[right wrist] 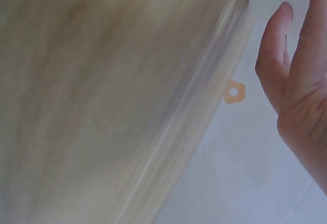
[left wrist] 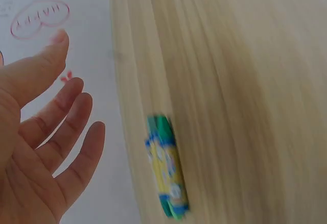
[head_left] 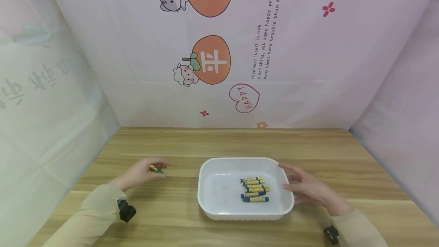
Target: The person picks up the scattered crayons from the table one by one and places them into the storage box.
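My left hand [head_left: 142, 172] is at the left of the table, fingers loosely bent around a gap. Two crayons [left wrist: 167, 168] with green ends and yellow-and-blue wrappers lie side by side on the wood in the left wrist view. In the head view these green crayons [head_left: 157, 169] show partly behind the fingers. A white rectangular tray [head_left: 214, 212] stands in the middle. Several crayons [head_left: 255, 190] with yellow wrappers and blue or yellow ends lie in a rough column inside it. At the tray's right rim, my right hand [head_left: 313, 190] has its fingers spread, fingertips overlapping the edge.
The wood-grain table [head_left: 164, 216] runs back to a white printed cloth [head_left: 291, 98] hanging behind it. Cloth also hangs along the left and right sides. A small black device [head_left: 127, 210] is strapped at the left wrist, another [head_left: 331, 234] at the right.
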`<action>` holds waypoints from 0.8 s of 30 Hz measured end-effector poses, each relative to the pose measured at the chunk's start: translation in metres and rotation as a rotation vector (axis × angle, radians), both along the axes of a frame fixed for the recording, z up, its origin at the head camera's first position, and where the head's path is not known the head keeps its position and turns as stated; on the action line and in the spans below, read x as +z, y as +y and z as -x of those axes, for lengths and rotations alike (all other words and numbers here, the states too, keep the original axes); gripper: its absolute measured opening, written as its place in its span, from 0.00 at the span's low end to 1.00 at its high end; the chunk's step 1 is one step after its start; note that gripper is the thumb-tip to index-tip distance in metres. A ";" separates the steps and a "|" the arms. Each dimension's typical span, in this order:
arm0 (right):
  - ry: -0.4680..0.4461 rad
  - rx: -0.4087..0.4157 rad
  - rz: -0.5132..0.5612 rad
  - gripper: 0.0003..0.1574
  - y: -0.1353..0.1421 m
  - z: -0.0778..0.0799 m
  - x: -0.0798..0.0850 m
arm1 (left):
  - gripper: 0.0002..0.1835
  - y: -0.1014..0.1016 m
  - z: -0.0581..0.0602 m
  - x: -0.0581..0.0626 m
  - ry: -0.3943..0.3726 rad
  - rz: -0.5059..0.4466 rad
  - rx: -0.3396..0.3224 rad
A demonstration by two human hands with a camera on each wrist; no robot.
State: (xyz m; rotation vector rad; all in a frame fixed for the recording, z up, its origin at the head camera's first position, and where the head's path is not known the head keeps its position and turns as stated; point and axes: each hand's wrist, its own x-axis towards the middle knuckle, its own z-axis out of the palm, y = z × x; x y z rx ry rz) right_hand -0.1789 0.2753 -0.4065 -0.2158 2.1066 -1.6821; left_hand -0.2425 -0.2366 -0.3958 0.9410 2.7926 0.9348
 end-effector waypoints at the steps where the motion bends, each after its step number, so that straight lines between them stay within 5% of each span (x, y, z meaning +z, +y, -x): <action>1: 0.001 0.001 0.001 0.52 0.000 0.000 0.000 | 0.22 -0.005 0.002 -0.001 -0.007 0.008 0.010; 14: -0.002 -0.001 0.000 0.52 0.001 0.002 -0.002 | 0.21 -0.023 0.016 -0.015 -0.085 0.126 0.112; 24: 0.008 -0.004 -0.022 0.51 0.002 0.002 -0.003 | 0.20 -0.023 0.015 -0.020 -0.109 0.154 0.105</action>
